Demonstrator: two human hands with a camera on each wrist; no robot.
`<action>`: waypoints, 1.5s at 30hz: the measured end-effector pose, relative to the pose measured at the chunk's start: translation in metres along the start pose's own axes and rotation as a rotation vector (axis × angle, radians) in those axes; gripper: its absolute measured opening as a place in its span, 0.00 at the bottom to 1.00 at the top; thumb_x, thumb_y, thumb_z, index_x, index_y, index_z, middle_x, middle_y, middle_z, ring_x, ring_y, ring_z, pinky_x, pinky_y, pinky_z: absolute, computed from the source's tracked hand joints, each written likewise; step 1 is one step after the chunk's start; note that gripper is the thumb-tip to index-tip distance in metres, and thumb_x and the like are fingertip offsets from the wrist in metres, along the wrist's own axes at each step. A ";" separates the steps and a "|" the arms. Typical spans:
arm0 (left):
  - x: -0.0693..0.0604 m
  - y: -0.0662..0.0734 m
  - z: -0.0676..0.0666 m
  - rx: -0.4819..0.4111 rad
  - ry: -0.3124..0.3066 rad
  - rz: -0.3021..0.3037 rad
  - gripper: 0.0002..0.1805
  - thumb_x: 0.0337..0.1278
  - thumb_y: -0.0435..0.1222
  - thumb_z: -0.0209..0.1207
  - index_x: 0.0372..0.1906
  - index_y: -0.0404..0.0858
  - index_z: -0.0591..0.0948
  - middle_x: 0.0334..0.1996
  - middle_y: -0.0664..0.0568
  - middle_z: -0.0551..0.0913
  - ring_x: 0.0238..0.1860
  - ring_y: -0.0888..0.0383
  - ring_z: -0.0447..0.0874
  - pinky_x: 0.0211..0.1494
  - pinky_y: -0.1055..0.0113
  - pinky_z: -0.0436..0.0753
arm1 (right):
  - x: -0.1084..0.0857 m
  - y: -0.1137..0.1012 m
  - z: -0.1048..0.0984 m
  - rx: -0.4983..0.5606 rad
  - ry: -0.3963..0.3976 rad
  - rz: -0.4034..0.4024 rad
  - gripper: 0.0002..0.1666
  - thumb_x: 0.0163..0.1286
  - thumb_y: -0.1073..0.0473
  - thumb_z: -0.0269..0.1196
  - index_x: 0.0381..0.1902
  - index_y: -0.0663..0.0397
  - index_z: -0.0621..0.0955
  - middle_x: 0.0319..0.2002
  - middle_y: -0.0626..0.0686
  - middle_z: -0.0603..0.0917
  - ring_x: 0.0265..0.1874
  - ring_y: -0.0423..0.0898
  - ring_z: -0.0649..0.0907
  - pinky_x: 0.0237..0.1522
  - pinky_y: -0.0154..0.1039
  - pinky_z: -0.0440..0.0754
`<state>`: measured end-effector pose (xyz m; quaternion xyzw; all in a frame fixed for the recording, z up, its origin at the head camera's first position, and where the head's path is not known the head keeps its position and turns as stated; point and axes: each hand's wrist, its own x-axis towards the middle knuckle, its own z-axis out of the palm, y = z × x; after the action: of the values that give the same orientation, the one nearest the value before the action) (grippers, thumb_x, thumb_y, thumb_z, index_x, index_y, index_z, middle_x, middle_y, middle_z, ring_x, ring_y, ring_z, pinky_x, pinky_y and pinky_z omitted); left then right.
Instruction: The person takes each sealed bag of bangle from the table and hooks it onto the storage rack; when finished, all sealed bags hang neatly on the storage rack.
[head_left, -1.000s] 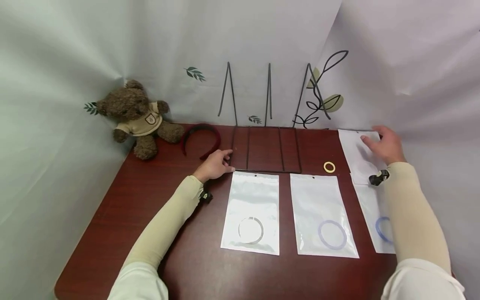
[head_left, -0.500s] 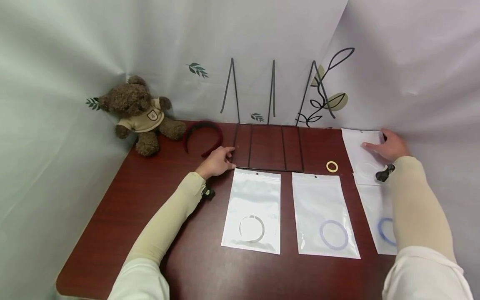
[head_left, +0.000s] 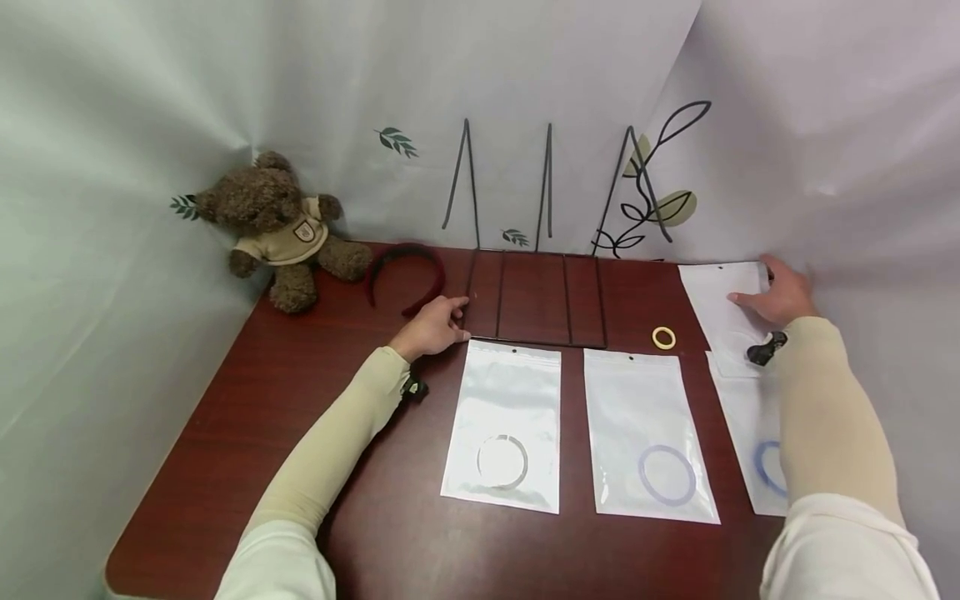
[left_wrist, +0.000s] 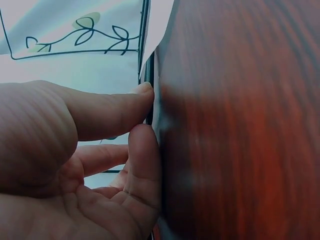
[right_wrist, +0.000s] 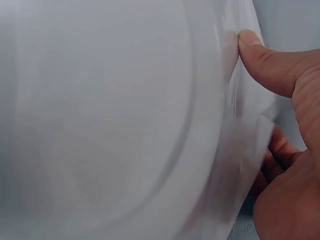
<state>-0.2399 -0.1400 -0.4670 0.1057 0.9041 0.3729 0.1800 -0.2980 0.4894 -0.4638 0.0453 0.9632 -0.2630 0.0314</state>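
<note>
My left hand point(head_left: 431, 327) pinches the near left corner of a black wire rack point(head_left: 551, 179) between thumb and fingers; the left wrist view shows the thumb point(left_wrist: 120, 112) on the thin wire. At the far right, my right hand point(head_left: 783, 293) grips the right edge of a white zip bag point(head_left: 712, 304), thumb on top. In the right wrist view a pale ring shape point(right_wrist: 207, 115) shows through this bag. Its near end overlaps another bag point(head_left: 731, 400) with a blue ring point(head_left: 760, 467), partly hidden by the right forearm.
Two more bags lie nearer: one point(head_left: 510, 387) with a silvery ring point(head_left: 527, 461), one point(head_left: 630, 400) with a lavender ring point(head_left: 666, 502). A yellow ring point(head_left: 672, 338) lies beside the rack. A teddy bear point(head_left: 288, 242) and dark red headband point(head_left: 438, 287) are back left. Curtains enclose the table point(head_left: 225, 442).
The right hand has closed onto the white bag's edge, and the bag has shifted slightly toward me over the blue-ring bag. The left hand stays at the rack's corner. The head view shifts slightly.
</note>
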 end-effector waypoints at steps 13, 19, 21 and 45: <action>0.000 0.005 0.000 0.028 -0.015 0.016 0.41 0.68 0.32 0.68 0.82 0.35 0.64 0.63 0.40 0.77 0.48 0.55 0.82 0.54 0.62 0.79 | -0.013 0.009 -0.010 0.137 0.174 0.000 0.58 0.72 0.52 0.70 0.86 0.61 0.50 0.81 0.76 0.55 0.80 0.76 0.55 0.80 0.70 0.52; 0.000 0.005 -0.004 0.016 -0.018 0.010 0.42 0.68 0.32 0.68 0.82 0.36 0.64 0.63 0.39 0.77 0.47 0.54 0.82 0.53 0.61 0.79 | -0.026 -0.012 -0.026 0.218 0.352 0.043 0.52 0.69 0.52 0.72 0.84 0.54 0.61 0.82 0.64 0.63 0.82 0.61 0.61 0.84 0.52 0.54; 0.000 0.005 -0.004 0.016 -0.018 0.014 0.42 0.69 0.33 0.68 0.82 0.35 0.64 0.63 0.39 0.77 0.47 0.54 0.81 0.53 0.61 0.79 | -0.030 -0.018 -0.029 0.275 0.415 0.067 0.48 0.68 0.53 0.73 0.82 0.47 0.66 0.81 0.56 0.67 0.82 0.50 0.64 0.83 0.43 0.55; -0.003 0.005 -0.001 0.050 -0.006 0.026 0.41 0.69 0.31 0.68 0.82 0.33 0.64 0.65 0.36 0.78 0.47 0.54 0.83 0.54 0.62 0.80 | -0.103 -0.120 -0.052 0.632 0.803 -0.144 0.36 0.54 0.74 0.74 0.61 0.48 0.86 0.52 0.42 0.84 0.45 0.34 0.84 0.50 0.24 0.80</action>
<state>-0.2376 -0.1383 -0.4618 0.1232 0.9112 0.3521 0.1748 -0.2096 0.4059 -0.3496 0.0834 0.7736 -0.5046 -0.3743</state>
